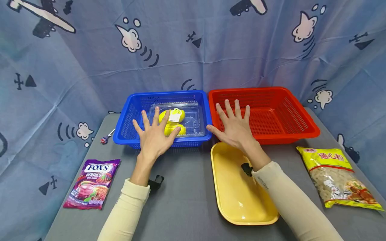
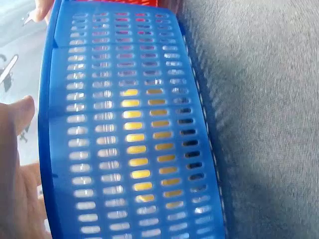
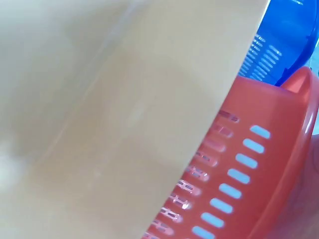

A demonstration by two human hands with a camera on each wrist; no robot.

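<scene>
My left hand [image 1: 153, 137] is spread with straight fingers over the front of the blue basket [image 1: 135, 142], holding nothing. Inside that basket lies a clear plastic tray [image 1: 193, 117] with two yellow items [image 1: 175, 130], one bearing a white label. My right hand [image 1: 236, 130], fingers also spread and empty, hovers over the front left of the red basket [image 1: 289, 135]. Below the right wrist sits a yellow tray [image 1: 241, 194]. In the left wrist view, part of the left hand [image 2: 20, 174] shows beside the blue basket's slotted wall [image 2: 114, 144].
A purple Fox's candy bag [image 1: 91, 184] lies at the left, with a lollipop [image 1: 104, 140] behind it near the blue basket. A yellow and clear pasta bag [image 1: 339, 179] lies at the right. A patterned blue curtain [image 1: 199, 73] hangs behind the baskets.
</scene>
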